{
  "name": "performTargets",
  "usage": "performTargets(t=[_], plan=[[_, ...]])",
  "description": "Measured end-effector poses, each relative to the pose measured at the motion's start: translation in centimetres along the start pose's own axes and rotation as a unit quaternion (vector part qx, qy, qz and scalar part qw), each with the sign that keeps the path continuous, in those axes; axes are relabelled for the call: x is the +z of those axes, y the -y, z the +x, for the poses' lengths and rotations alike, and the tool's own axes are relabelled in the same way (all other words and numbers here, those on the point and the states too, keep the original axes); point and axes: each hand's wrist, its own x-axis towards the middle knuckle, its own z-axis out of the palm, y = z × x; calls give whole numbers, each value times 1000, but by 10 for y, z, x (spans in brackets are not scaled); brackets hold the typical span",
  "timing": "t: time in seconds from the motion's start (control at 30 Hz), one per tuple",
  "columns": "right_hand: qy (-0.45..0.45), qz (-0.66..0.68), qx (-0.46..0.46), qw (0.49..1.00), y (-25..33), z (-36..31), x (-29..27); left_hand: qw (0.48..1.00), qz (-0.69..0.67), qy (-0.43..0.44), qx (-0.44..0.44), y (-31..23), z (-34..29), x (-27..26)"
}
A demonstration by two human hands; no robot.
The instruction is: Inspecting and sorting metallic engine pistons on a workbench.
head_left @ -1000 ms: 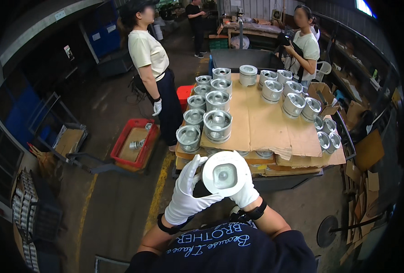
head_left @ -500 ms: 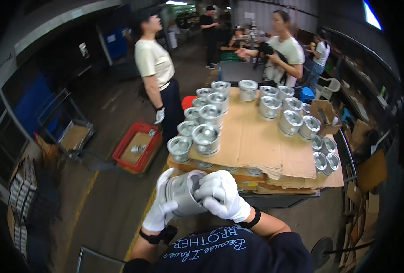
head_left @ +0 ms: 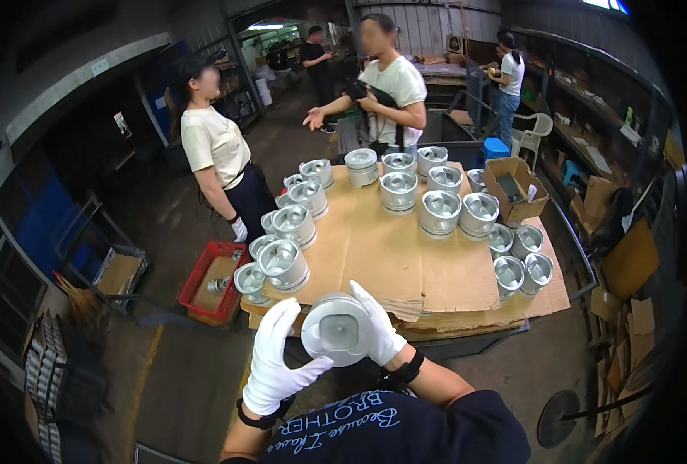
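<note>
A silver metal engine piston (head_left: 336, 331) is held up in front of me, its round crown with a recess turned towards me. My right hand (head_left: 376, 329), white-gloved, lies along its right side and grips it, with the thumb hidden. My left hand (head_left: 275, 359), also in a white glove, curves around the left side with fingers and thumb spread. Its thumb tip is at the piston's lower rim, and a gap shows beside the palm. Beyond my hands, several more pistons (head_left: 283, 263) stand on the cardboard-topped table (head_left: 367, 240) in left and right groups.
An open cardboard box (head_left: 515, 189) sits at the table's right side. On the floor to the left is a red crate (head_left: 213, 282) with metal parts. Two people in light shirts (head_left: 218, 147) stand beyond the table, one reaching out a hand. Shelving lines the right wall.
The piston has turned from lying sideways to crown towards me. My right hand has moved from its open end to its side, and my left fingers have spread. The view has shifted right.
</note>
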Motion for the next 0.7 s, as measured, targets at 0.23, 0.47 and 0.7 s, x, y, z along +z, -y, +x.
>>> performTargets(t=[0.23, 0.47, 0.7], plan=[[-1, 100, -8, 995, 19, 6, -26, 988, -124, 76, -52, 11, -11, 22], [11, 143, -20, 989, 13, 8, -37, 952, -269, 84, -117, 15, -19, 32], [85, 170, -15, 982, 2, 14, -32, 921, -346, 82, -158, 20, -34, 26]])
